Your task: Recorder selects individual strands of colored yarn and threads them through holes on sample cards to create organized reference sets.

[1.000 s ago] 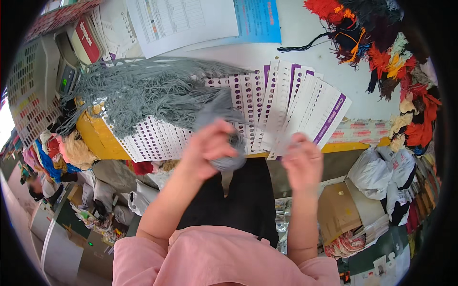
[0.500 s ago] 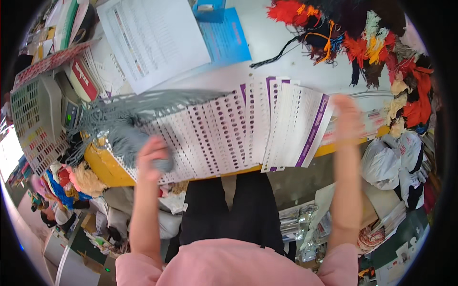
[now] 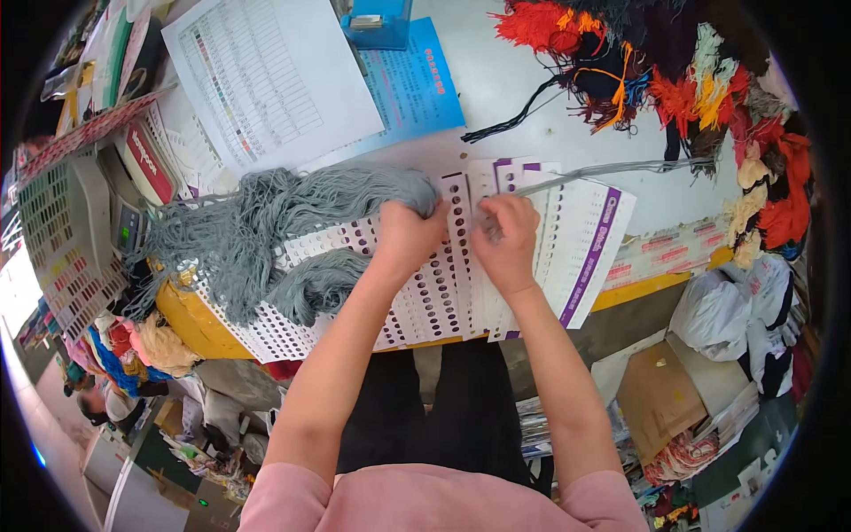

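My left hand (image 3: 412,238) is closed around the right end of a long grey thread hank (image 3: 328,191). The hank spreads leftward in loose strands, and a second lobe hangs lower, beside my left forearm. Just right of it, my right hand (image 3: 508,238) has its fingers pinched together near the hank's end. Thin grey thread strands (image 3: 603,170) run from my right hand toward the far right; the exact grip point is blurred. Under both hands lie overlapping white punched cards (image 3: 434,288) with rows of holes and purple bands (image 3: 592,257).
A printed sheet (image 3: 275,84), a blue leaflet (image 3: 425,84) and a blue box (image 3: 379,22) lie at the back. Colourful thread bundles (image 3: 683,89) heap up at the right. At the left stand a perforated colour card (image 3: 66,235) and a small scale (image 3: 131,226). White plastic bags (image 3: 740,301) hang at the right.
Both hands have come together at the middle, my left moving right and up, my right moving left. The hank's end is now gathered in my left hand, and the strands stretch to the right.
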A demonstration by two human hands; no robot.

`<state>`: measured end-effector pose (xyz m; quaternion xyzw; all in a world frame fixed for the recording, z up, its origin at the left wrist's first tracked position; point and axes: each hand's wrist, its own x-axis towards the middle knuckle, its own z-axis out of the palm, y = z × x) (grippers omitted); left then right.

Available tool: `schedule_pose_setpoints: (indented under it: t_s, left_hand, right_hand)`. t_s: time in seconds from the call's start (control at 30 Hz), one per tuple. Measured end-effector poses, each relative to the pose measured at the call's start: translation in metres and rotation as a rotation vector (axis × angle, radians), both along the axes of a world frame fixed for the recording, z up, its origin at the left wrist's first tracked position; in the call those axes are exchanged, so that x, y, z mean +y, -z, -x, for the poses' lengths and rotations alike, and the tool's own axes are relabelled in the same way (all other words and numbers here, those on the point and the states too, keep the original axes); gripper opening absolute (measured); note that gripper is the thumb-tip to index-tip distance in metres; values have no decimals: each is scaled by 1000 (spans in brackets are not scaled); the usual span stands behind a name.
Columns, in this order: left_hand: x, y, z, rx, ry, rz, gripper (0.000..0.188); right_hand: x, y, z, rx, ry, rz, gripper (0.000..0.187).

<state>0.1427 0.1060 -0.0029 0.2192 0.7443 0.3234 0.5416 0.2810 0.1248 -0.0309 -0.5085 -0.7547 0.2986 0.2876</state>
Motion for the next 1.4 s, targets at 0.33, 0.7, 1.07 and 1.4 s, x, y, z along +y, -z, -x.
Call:
schedule_pose_setpoints:
  t_s: [0.33, 0.7, 1.07, 1.4]
  left_hand:
    - [4, -4, 10, -272, -68, 25, 11]
    - [-6, 2, -2, -101, 11, 25, 12]
    - [-8, 3, -13, -72, -162, -2, 17]
    - [-9, -3, -2, 71, 68, 68, 14]
  right_hand:
    - [4, 3, 11, 74, -159, -57, 31]
    - [2, -4, 7, 121, -170, 20, 32]
    - [-5, -4, 13, 121, -93, -30, 32]
    - [5, 10, 10, -37, -65, -114, 39]
